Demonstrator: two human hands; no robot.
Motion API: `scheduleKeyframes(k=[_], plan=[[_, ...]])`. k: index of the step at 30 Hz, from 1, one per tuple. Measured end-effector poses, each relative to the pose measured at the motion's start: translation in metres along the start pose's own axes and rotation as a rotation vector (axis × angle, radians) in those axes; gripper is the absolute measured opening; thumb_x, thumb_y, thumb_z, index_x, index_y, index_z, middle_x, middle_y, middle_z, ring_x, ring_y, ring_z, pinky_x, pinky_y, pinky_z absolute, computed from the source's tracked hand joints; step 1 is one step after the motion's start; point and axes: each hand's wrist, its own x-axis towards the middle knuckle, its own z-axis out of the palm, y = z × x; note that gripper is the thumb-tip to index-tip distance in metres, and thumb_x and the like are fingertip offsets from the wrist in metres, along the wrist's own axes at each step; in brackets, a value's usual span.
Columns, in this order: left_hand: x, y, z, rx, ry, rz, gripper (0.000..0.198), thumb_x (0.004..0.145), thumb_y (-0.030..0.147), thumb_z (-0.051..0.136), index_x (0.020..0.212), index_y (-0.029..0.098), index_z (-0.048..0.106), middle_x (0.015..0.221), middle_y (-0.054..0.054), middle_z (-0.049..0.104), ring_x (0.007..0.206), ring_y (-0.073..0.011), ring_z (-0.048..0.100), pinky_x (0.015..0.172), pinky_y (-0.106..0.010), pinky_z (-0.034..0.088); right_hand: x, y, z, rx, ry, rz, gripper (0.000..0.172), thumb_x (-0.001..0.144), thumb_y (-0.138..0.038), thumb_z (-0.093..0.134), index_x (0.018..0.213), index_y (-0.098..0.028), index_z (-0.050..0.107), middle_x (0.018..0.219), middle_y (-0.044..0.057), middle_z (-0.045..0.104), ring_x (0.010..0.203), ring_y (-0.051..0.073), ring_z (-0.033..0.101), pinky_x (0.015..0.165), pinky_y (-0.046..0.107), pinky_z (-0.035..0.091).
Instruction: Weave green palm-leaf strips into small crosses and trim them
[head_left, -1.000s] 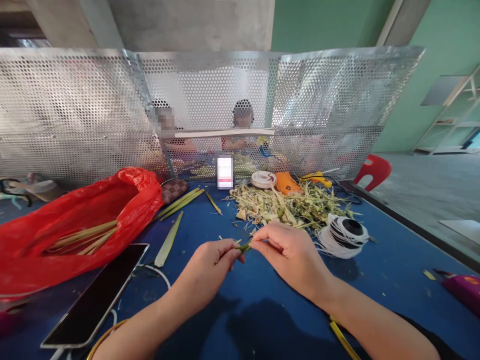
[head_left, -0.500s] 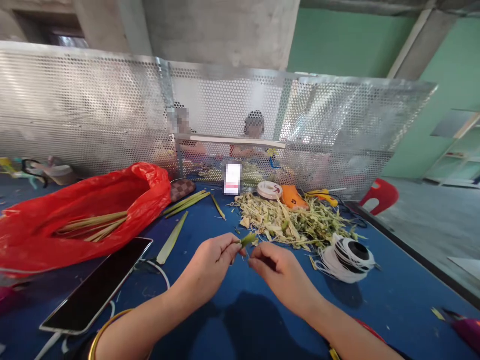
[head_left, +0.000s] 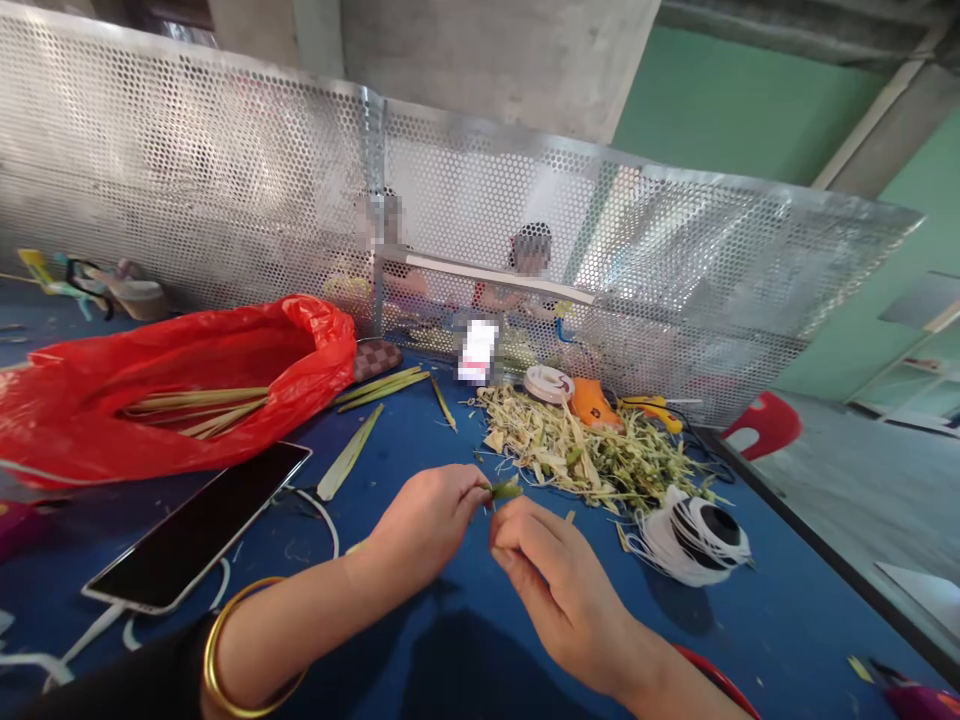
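My left hand (head_left: 435, 525) is closed in a pinch on a short folded piece of green leaf (head_left: 507, 490), whose end sticks out to the right past the fingertips. Just below and to the right, my right hand (head_left: 559, 590) has thumb and forefinger pressed together. A thin pale thread (head_left: 493, 506) shows between the two hands, seemingly pinched by the right fingertips. Both hands are above the blue table (head_left: 420, 640). Right of them stands a spool of white cord (head_left: 694, 540). A flat pale-green leaf strip (head_left: 351, 455) lies to the left.
A heap of leaf scraps (head_left: 585, 450) lies beyond my hands, with a tape roll (head_left: 549, 384) and orange packet (head_left: 597, 402) behind it. Left are a red plastic bag (head_left: 225, 340) holding strips and a dark tablet (head_left: 202, 530) with a cable. A perforated metal screen (head_left: 480, 200) stands behind; people sit beyond.
The camera view has tilted. My right hand has turned and come nearer to the left fingertips. The left hand keeps its pinch on the green leaf piece.
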Motion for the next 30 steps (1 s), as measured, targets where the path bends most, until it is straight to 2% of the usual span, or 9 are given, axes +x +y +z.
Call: scheduleKeyframes(k=[2, 5, 10, 12, 14, 17, 24, 27, 30], plan=[[-0.002, -0.002, 0.003, 0.108, -0.041, 0.056, 0.023, 0.085, 0.021, 0.041, 0.067, 0.020, 0.055, 0.068, -0.001, 0.058, 0.065, -0.0164, 0.051, 0.060, -0.025, 0.031, 0.000, -0.003, -0.001, 0.024, -0.024, 0.031, 0.016, 0.090, -0.013, 0.039, 0.077, -0.020, 0.046, 0.076, 0.002, 0.048, 0.069, 0.014, 0.043, 0.064, 0.027, 0.037], [-0.006, -0.005, 0.007, 0.201, -0.182, 0.171, 0.019, 0.080, 0.015, 0.045, 0.068, 0.020, 0.059, 0.068, -0.003, 0.059, 0.063, -0.0173, 0.052, 0.058, -0.025, 0.031, 0.002, -0.004, -0.005, 0.179, -0.005, 0.221, 0.017, 0.089, -0.018, 0.045, 0.072, -0.019, 0.049, 0.070, 0.000, 0.046, 0.064, 0.012, 0.040, 0.060, 0.025, 0.034], [-0.006, 0.000, -0.004, 0.080, -0.391, 0.376, 0.023, 0.085, 0.016, 0.041, 0.081, 0.022, 0.064, 0.081, -0.004, 0.064, 0.073, -0.0169, 0.057, 0.064, -0.024, 0.037, 0.007, 0.013, -0.014, 0.812, 0.111, 0.676, 0.018, 0.081, -0.028, 0.058, 0.067, -0.016, 0.054, 0.052, -0.007, 0.036, 0.044, 0.006, 0.021, 0.043, 0.021, 0.018], [-0.005, 0.005, -0.010, -0.006, -0.385, 0.365, 0.025, 0.088, 0.018, 0.039, 0.086, 0.021, 0.064, 0.083, -0.004, 0.065, 0.076, -0.0162, 0.057, 0.069, -0.024, 0.038, 0.008, 0.023, -0.013, 1.083, 0.150, 0.786, 0.018, 0.075, -0.027, 0.063, 0.066, -0.015, 0.053, 0.057, -0.006, 0.044, 0.042, 0.004, 0.018, 0.040, 0.019, 0.014], [-0.004, 0.008, -0.012, -0.098, -0.348, 0.298, 0.026, 0.090, 0.022, 0.038, 0.088, 0.021, 0.064, 0.083, -0.003, 0.064, 0.076, -0.0153, 0.056, 0.070, -0.024, 0.038, 0.009, 0.030, -0.009, 1.276, 0.215, 0.830, 0.019, 0.070, -0.023, 0.068, 0.065, -0.015, 0.051, 0.064, -0.004, 0.052, 0.042, 0.003, 0.026, 0.040, 0.017, 0.021], [-0.002, 0.009, -0.010, -0.253, -0.289, 0.176, 0.024, 0.089, 0.026, 0.041, 0.087, 0.020, 0.064, 0.085, -0.002, 0.066, 0.077, -0.0148, 0.056, 0.072, -0.023, 0.040, 0.008, 0.032, -0.001, 1.391, 0.324, 0.833, 0.019, 0.067, -0.019, 0.071, 0.065, -0.016, 0.052, 0.060, -0.004, 0.053, 0.046, 0.005, 0.040, 0.045, 0.017, 0.033], [0.002, 0.006, -0.003, -0.289, -0.089, -0.021, 0.023, 0.086, 0.026, 0.042, 0.075, 0.018, 0.060, 0.069, 0.002, 0.058, 0.069, -0.0135, 0.051, 0.066, -0.022, 0.038, 0.007, 0.021, 0.016, 1.269, 0.439, 0.658, 0.015, 0.076, -0.025, 0.067, 0.069, -0.017, 0.058, 0.074, 0.000, 0.061, 0.056, 0.007, 0.052, 0.053, 0.019, 0.041], [0.003, 0.004, -0.003, -0.244, -0.030, -0.047, 0.023, 0.086, 0.028, 0.042, 0.068, 0.018, 0.054, 0.064, 0.004, 0.049, 0.064, -0.0123, 0.045, 0.061, -0.022, 0.035, 0.004, 0.015, 0.019, 0.961, 0.482, 0.545, 0.015, 0.083, -0.029, 0.061, 0.072, -0.018, 0.059, 0.084, 0.001, 0.063, 0.062, 0.010, 0.056, 0.060, 0.022, 0.044], [0.004, 0.000, 0.000, -0.228, -0.016, -0.028, 0.026, 0.086, 0.029, 0.041, 0.064, 0.019, 0.049, 0.062, 0.004, 0.046, 0.063, -0.0121, 0.043, 0.059, -0.022, 0.032, -0.001, 0.010, 0.018, 0.547, 0.414, 0.381, 0.013, 0.088, -0.026, 0.053, 0.079, -0.019, 0.059, 0.093, 0.004, 0.062, 0.071, 0.013, 0.058, 0.069, 0.026, 0.047]])
